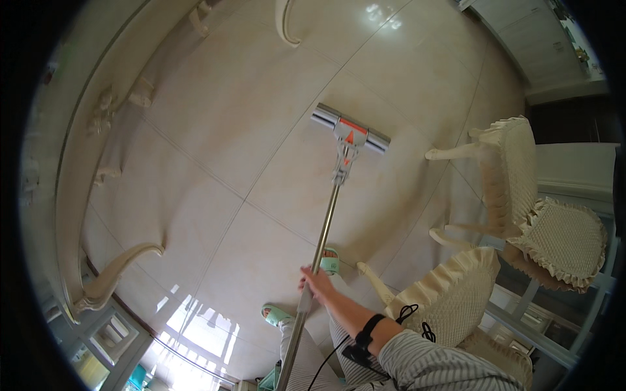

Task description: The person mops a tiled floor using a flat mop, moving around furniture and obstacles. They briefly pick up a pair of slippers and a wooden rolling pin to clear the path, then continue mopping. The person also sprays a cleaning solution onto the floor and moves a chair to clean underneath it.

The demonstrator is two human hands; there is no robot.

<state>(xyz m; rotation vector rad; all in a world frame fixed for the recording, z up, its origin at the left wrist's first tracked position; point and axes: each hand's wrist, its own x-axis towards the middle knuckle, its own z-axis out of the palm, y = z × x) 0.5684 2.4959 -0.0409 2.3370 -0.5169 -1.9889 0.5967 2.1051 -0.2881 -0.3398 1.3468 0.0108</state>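
My right hand (315, 284) is wrapped around the metal pole of a sponge mop (328, 215), at its grey grip. The mop head (350, 128), grey with orange parts, lies on the tiled floor (230, 146) ahead of me. From there the pole slants back between my feet and past my legs to the bottom edge. My left hand is out of view. Mint-green slippers (278, 314) are on my feet, one on either side of the pole. A black strap with a cable (367, 337) circles my right forearm.
To the right stand chairs with ruffled cream covers (445, 293), their legs reaching onto the floor near my right foot. A long cream piece of furniture with curved legs (122, 276) runs along the left. A white cabinet (533, 44) stands at the upper right.
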